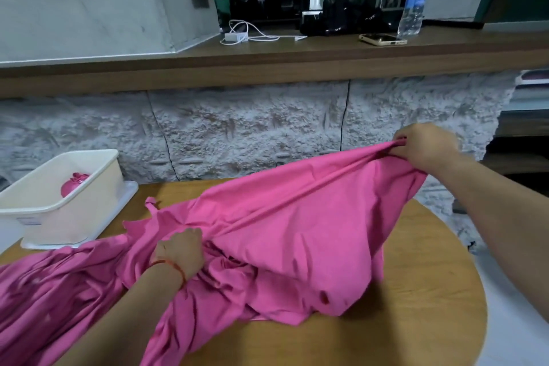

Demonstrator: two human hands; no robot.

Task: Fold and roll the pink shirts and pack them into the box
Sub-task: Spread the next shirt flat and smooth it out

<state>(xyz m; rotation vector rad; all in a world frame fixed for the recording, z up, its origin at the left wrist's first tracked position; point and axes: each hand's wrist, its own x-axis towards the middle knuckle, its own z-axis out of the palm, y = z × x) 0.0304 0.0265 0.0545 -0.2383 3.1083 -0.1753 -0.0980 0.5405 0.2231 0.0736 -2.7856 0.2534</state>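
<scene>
Pink shirt (297, 226) in both hands; rolled shirt (74, 183) in box (59, 217).

Rumpled pink shirt (297, 232) lies beside white box (74, 217) holding, seemingly, rolled shirt (72, 184).

1. One camera only, worn on the person's head, looking forward and down, close over the table (416, 315).
2. Left grip (181, 252) sits near and low in view; right grip (427, 144) farther ahead, toward the wooden ledge (267, 65) beyond.
</scene>
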